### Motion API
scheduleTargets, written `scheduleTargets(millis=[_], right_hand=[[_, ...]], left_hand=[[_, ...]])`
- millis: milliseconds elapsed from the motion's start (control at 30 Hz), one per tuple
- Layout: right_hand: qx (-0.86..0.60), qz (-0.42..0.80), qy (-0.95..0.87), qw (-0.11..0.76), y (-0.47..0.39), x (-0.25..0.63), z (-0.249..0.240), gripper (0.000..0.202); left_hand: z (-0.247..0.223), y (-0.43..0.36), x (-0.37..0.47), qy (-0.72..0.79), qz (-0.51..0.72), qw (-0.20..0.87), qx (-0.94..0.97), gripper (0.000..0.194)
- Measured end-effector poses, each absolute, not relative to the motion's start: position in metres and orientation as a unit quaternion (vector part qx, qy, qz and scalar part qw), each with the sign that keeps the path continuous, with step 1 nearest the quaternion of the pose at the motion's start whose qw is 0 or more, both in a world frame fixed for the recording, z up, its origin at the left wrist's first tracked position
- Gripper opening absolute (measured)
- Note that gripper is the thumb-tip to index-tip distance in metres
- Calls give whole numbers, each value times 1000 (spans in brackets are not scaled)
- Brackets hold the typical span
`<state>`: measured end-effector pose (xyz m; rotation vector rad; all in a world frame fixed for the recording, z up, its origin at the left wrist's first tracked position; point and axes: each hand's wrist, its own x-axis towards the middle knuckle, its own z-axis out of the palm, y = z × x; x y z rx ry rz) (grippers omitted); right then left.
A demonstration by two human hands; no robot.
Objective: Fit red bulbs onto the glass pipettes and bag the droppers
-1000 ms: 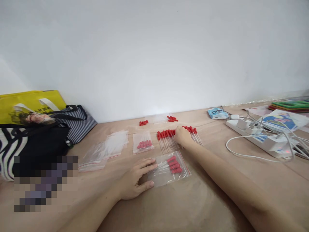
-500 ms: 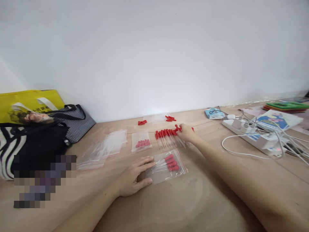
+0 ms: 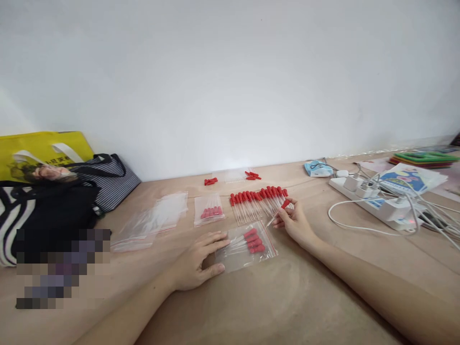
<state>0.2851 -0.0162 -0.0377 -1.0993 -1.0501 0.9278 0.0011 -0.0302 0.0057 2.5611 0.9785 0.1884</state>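
My left hand (image 3: 199, 261) lies with its fingers spread, fingertips on the left edge of a clear zip bag (image 3: 235, 261) that holds several red-topped droppers. My right hand (image 3: 293, 223) pinches one dropper (image 3: 285, 204), its red bulb up and its clear tip slanting down to the left. Behind the bag, a row of red-bulbed droppers (image 3: 247, 197) lies side by side on the table. A second filled bag (image 3: 209, 211) rests left of that row.
Flat clear bags (image 3: 158, 215) lie at the left, near a black bag (image 3: 53, 215) and a striped bag (image 3: 111, 182). Red bulbs (image 3: 211, 181) sit near the wall. To the right are a power strip (image 3: 373, 203) with white cables and a blue packet (image 3: 318, 168).
My right hand has drawn back from the row, toward me and slightly right, with one dropper now in its fingers. My left hand has stayed at the bag.
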Motion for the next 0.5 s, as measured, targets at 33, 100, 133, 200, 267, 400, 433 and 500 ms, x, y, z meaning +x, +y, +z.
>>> scheduleTargets(millis=[33, 100, 133, 200, 267, 400, 433, 500], right_hand=[[-472, 410, -455, 634, -16, 284, -39, 60], [-459, 420, -450, 640, -15, 282, -40, 57], [-455, 428, -447, 640, -15, 281, -40, 56], [-449, 446, -438, 638, -17, 279, -40, 53], [-447, 468, -425, 633, -20, 277, -38, 50], [-449, 515, -389, 618, -27, 273, -35, 48], [-449, 523, -388, 612, -28, 272, -34, 47], [-453, 525, -409, 593, -30, 271, -33, 45]], left_hand=[[6, -30, 1, 350, 65, 195, 914, 49], [6, -30, 1, 350, 62, 193, 915, 49], [6, -30, 1, 350, 62, 191, 915, 49], [5, -29, 1, 348, 64, 190, 916, 49], [4, -29, 1, 347, 65, 190, 916, 49], [2, -30, 0, 348, 65, 187, 916, 49], [3, -30, 0, 348, 64, 187, 917, 49], [3, -29, 1, 346, 65, 184, 918, 49]])
